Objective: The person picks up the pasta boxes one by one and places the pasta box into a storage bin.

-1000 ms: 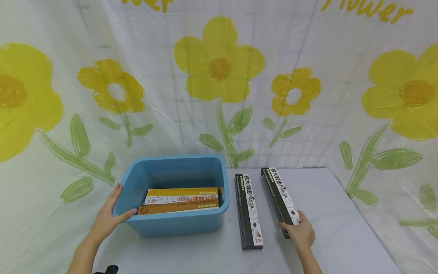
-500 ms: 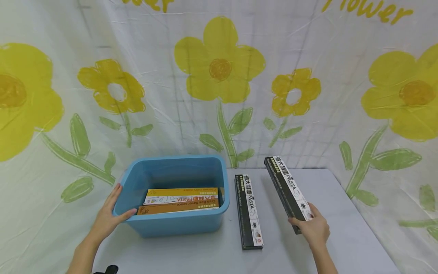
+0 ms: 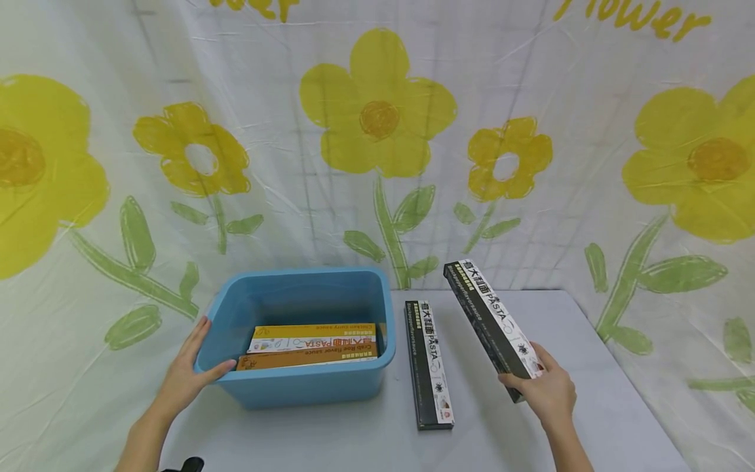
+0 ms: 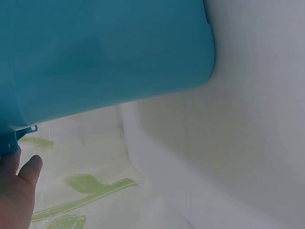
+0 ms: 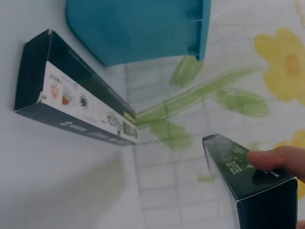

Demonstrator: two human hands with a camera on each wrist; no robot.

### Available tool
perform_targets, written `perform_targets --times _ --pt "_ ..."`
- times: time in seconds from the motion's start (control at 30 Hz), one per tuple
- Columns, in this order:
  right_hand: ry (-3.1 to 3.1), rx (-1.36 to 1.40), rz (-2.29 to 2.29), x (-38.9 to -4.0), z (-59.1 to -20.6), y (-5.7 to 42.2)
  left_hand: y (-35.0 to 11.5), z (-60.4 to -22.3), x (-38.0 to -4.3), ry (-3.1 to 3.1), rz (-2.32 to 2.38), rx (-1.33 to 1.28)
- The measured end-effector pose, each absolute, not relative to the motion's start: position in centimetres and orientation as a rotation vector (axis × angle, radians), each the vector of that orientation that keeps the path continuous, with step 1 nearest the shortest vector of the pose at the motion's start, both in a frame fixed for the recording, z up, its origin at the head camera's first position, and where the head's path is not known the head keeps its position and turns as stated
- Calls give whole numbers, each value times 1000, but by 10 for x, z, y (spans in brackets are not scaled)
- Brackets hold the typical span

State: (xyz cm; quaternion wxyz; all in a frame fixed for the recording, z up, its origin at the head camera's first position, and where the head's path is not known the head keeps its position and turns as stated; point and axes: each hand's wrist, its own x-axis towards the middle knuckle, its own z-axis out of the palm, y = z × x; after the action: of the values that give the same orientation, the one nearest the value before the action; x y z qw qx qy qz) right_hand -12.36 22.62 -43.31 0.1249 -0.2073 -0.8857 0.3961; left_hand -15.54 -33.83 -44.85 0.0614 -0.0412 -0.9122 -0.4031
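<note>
My right hand (image 3: 548, 392) grips the near end of a black-and-white pasta box (image 3: 492, 324), thumb on its dark side. The box is raised off the table and slants, far end highest. In the right wrist view, my thumb (image 5: 274, 160) presses on the held box (image 5: 238, 167). A second, matching pasta box (image 3: 429, 364) lies flat between the bin and my right hand. My left hand (image 3: 183, 373) rests spread over the left front corner of the blue plastic bin (image 3: 301, 387), touching its rim. In the left wrist view, the left hand (image 4: 16, 195) is partly cut off under the rim.
Inside the bin lie a yellow pasta box (image 3: 312, 330) and a brown pasta box (image 3: 307, 357). Behind the white table (image 3: 566, 328) hangs a flower-print curtain (image 3: 271, 144). A small black object (image 3: 191, 464) shows at the lower edge.
My right hand has lifted its pasta box off the table and carried it slightly right, the far end tilting up and then swinging a little left. My left hand and the bin stay put.
</note>
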Motion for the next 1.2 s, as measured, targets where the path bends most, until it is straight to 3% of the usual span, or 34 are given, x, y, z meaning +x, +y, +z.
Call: perform_targets --times 0.57,1.2 --pt "-2686 -578 1200 -120 -414 222 -336 -446 -153 -2739 -1229 -134" --pt "-2670 -370 1182 -118 -391 208 -337 -448 -154 -2735 -1253 -136"
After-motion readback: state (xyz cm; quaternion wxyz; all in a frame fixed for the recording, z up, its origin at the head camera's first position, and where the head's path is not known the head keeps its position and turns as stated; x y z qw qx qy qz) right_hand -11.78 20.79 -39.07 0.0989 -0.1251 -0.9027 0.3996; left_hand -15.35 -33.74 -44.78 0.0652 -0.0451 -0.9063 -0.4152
